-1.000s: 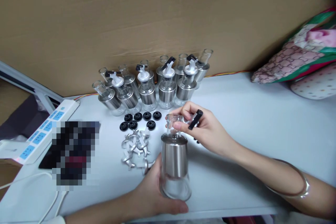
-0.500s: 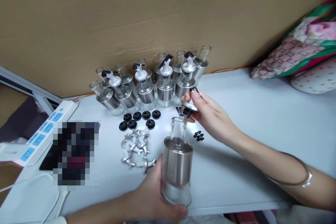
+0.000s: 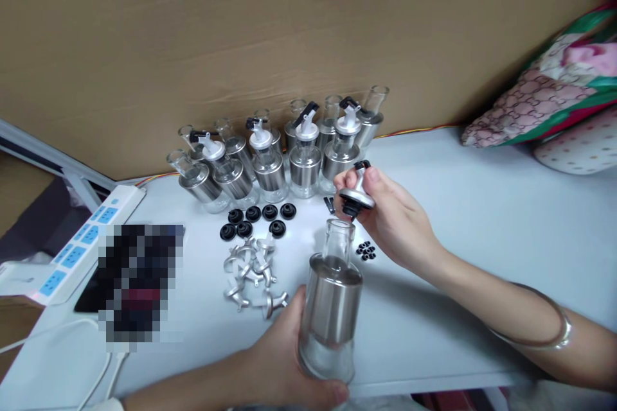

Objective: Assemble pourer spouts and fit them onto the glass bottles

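Observation:
A glass bottle with a steel sleeve (image 3: 333, 302) is gripped low down by my left hand (image 3: 294, 359), its open neck tilted slightly to the right. Just above that neck, my right hand (image 3: 395, 218) pinches a pour spout (image 3: 357, 197), silver with a black lever on top and a black stopper facing down. A small gap seems to separate stopper and bottle mouth. Left of the bottle lie several silver spout bodies (image 3: 248, 263) and black stoppers (image 3: 253, 213). Small black caps (image 3: 366, 250) sit to its right, and black levers (image 3: 329, 205) lie behind, partly hidden by my right hand.
Several sleeved bottles (image 3: 304, 170) stand in rows at the back, some topped with spouts. A white power strip (image 3: 91, 237) and a blurred-out dark device (image 3: 137, 282) with cables are at left. A patterned bag (image 3: 520, 96) rests at right; cardboard (image 3: 289, 26) backs the table.
My left hand has tipped and moved the bottle slightly right. The spout in my right hand has turned more upright, its stopper now nearer the bottle mouth.

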`<state>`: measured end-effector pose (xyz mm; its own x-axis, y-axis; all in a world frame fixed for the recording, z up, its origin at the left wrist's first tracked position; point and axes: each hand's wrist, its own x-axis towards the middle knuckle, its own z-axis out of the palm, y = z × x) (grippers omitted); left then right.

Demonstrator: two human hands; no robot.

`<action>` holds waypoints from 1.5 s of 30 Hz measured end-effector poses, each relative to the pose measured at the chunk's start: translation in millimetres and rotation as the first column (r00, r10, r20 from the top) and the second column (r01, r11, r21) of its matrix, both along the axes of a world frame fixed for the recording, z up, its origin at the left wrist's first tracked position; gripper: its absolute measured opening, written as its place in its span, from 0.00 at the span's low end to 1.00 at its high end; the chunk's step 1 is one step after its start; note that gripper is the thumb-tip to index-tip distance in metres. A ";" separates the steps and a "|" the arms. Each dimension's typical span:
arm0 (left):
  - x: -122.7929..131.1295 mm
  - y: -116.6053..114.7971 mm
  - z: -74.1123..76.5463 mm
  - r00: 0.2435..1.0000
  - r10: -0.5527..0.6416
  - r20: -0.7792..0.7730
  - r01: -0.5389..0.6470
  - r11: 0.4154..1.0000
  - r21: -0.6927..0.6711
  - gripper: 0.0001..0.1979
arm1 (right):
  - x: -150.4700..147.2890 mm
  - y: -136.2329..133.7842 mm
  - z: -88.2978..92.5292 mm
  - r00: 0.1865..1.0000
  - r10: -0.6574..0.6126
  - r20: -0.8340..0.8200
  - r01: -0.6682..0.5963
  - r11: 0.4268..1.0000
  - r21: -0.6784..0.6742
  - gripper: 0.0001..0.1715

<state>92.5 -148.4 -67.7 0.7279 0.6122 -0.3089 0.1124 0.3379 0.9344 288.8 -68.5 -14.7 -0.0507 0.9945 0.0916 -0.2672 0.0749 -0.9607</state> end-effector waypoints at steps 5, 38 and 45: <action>-1.1 0.4 -1.4 1.000 -0.009 -0.005 0.009 0.999 0.031 0.41 | -2.1 -2.4 3.0 0.986 0.049 0.162 -0.054 0.998 0.026 0.22; 1.5 2.8 -2.1 0.999 -0.019 0.038 0.019 1.000 0.018 0.37 | -38.0 -38.5 -5.2 0.936 -0.058 -0.347 -0.090 0.914 -0.396 0.27; 0.1 4.0 -1.9 0.999 -0.034 0.011 0.034 0.999 0.042 0.41 | -40.3 -40.9 -8.4 0.926 -0.083 -0.369 -0.073 0.918 -0.390 0.23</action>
